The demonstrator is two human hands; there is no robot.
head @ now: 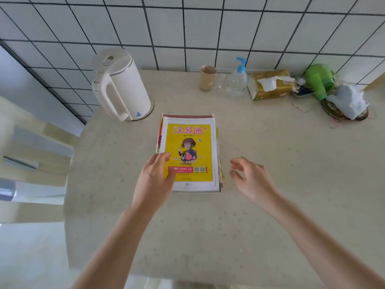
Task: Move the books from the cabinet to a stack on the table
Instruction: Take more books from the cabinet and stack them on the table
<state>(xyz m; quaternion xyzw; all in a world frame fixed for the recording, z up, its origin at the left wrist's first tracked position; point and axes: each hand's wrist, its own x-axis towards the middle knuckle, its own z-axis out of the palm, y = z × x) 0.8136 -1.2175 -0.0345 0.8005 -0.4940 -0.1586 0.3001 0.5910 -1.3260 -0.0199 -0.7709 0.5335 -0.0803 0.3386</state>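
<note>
A low stack of thin paperback books (189, 153), topped by a yellow-covered one with a cartoon figure, is lying flat on the pale speckled round table (270, 163), near a white electric kettle (119, 84). The left hand (155, 178) is resting on the top book's near-left corner, fingers loosely bent and not grasping it. The right hand (252, 178) is hovering just beside the stack's right edge, fingers relaxed, holding nothing.

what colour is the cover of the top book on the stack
Bright yellow inside a white border, with a cartoon figure on the top book; the head view shows it.
</note>
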